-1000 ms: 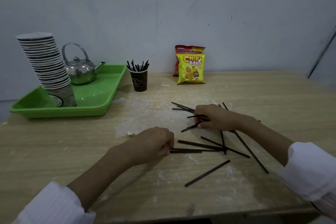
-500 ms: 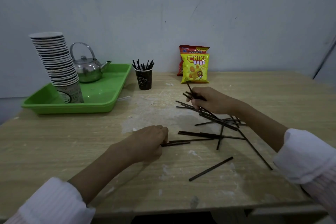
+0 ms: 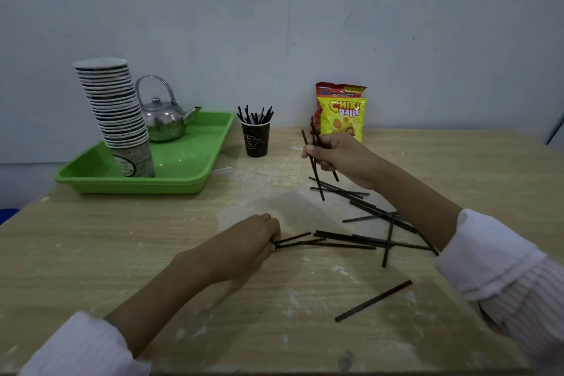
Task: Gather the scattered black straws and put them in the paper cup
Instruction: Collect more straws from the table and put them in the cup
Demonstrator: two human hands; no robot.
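A green plastic tray (image 3: 195, 162) sits at the far left of the pale wooden table (image 3: 91, 253). It carries a tall, leaning stack of white paper cups (image 3: 117, 119) and, just behind and to the right of the stack, a shiny steel kettle (image 3: 163, 120) with a hoop handle. Just right of the tray, a dark paper cup with a printed logo (image 3: 255, 141) stands upright on the table, and a bunch of thin black straws (image 3: 255, 115) sticks up out of it. In the foreground, the left hand (image 3: 244, 244) rests on the table in a white sleeve. Its fingers are curled, pinching the near ends of two or three flat-lying black straws (image 3: 294, 240) that run off to the right. Beyond them lies a loose heap of scattered black straws (image 3: 370, 217), criss-crossed over one another and partly hidden under the right forearm. One single black straw (image 3: 373, 301) lies apart from the heap, nearer the table's front edge. Above the far end of the heap, the right hand (image 3: 338, 156) is lifted off the table, to the right of the dark cup and well apart from it. Its fingers are closed round a small bundle of steeply tilted black straws (image 3: 316, 175), whose lower tips point down at the tabletop. Against the grey wall behind this hand stands a yellow snack bag (image 3: 343, 119), with a red snack bag (image 3: 340, 90) showing behind it.
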